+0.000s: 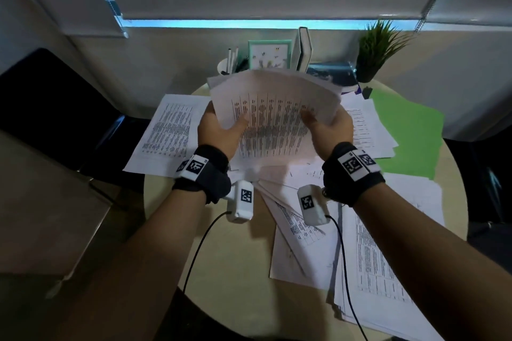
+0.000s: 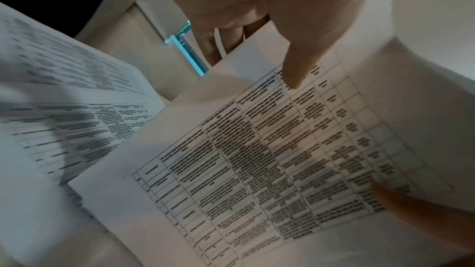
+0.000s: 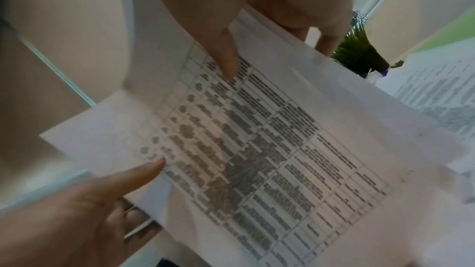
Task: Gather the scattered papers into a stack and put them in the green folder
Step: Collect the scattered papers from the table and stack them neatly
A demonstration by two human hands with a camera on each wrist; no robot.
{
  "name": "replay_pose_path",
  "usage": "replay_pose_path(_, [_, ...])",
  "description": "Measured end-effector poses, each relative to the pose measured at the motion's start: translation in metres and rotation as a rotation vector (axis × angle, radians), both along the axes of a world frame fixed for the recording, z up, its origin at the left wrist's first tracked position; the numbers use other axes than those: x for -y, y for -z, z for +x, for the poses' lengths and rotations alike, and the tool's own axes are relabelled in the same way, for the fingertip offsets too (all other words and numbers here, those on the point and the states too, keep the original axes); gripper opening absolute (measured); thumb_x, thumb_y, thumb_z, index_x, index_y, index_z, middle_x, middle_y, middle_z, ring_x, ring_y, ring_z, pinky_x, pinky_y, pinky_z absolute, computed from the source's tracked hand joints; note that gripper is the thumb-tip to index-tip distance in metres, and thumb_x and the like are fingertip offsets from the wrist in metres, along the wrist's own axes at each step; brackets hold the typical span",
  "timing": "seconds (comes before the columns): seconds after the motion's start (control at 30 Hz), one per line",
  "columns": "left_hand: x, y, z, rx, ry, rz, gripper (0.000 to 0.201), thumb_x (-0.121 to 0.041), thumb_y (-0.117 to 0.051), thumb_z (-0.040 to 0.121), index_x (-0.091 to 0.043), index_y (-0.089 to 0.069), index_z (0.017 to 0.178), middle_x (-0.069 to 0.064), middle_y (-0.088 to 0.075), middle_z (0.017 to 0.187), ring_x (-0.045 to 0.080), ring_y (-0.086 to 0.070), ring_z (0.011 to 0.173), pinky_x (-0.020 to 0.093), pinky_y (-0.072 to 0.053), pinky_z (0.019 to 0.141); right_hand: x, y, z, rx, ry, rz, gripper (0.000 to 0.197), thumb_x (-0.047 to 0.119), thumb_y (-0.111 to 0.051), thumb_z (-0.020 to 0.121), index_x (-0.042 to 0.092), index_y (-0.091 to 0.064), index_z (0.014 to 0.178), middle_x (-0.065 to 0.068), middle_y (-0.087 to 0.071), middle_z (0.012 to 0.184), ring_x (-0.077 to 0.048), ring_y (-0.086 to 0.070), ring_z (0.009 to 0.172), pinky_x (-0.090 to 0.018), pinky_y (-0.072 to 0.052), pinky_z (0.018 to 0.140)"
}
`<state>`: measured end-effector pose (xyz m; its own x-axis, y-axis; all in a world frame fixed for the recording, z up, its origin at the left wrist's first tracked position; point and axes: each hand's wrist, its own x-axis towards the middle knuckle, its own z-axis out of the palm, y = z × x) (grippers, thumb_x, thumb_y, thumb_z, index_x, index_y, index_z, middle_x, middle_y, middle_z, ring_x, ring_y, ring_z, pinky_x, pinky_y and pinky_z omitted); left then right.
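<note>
Left hand and right hand each pinch a side of the raised bundle of papers, thumbs on top, likely to square it; loose sheets and green folder lie on the table

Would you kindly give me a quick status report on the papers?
Left hand and right hand both grip held stack, lifted above table. Loose papers uncollected. Green folder partly under sheets.
</note>
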<state>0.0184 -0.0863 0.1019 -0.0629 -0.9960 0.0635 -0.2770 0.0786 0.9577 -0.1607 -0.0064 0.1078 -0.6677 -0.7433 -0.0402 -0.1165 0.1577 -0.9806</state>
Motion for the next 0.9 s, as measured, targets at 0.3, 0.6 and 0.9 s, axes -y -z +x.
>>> replay_pose_path(0.3, [0.0, -0.038, -0.022, -0.109, -0.016, -0.207, 0.028, -0.021, -0.058, 0.094, -0.023, -0.044, 0.118, -0.006, -0.061, 0.114, 0.008, -0.059, 0.101, 0.009, -0.048, 0.081, 0.012, -0.038, 0.004, -0.172, 0.094, -0.152, 0.03, 0.014, -0.056, 0.094, 0.012, -0.053, 0.125, 0.005, -0.057, 0.103, -0.011, -0.053, 0.092, -0.01, -0.041, 0.066])
replay_pose_path(0.6, [0.003, 0.01, -0.004, 0.048, 0.154, 0.009, 0.037, -0.011, -0.049, 0.097, -0.005, -0.034, 0.13, 0.005, -0.056, 0.12, 0.025, -0.056, 0.11, 0.019, -0.042, 0.082, -0.004, 0.02, 0.027, -0.151, 0.075, 0.194, 0.021, 0.007, -0.048, 0.094, 0.01, -0.05, 0.115, -0.005, -0.059, 0.099, -0.026, -0.057, 0.091, -0.031, -0.045, 0.075])
replay_pose_path(0.9, [0.009, -0.019, -0.005, -0.023, 0.212, -0.066, 0.041, -0.015, -0.047, 0.098, -0.011, -0.03, 0.135, 0.004, -0.052, 0.125, 0.015, -0.051, 0.102, 0.018, -0.039, 0.087, -0.004, -0.007, 0.035, -0.15, 0.236, 0.011, 0.022, 0.004, -0.046, 0.093, 0.015, -0.046, 0.113, 0.012, -0.052, 0.084, -0.014, -0.052, 0.078, -0.029, -0.045, 0.07])
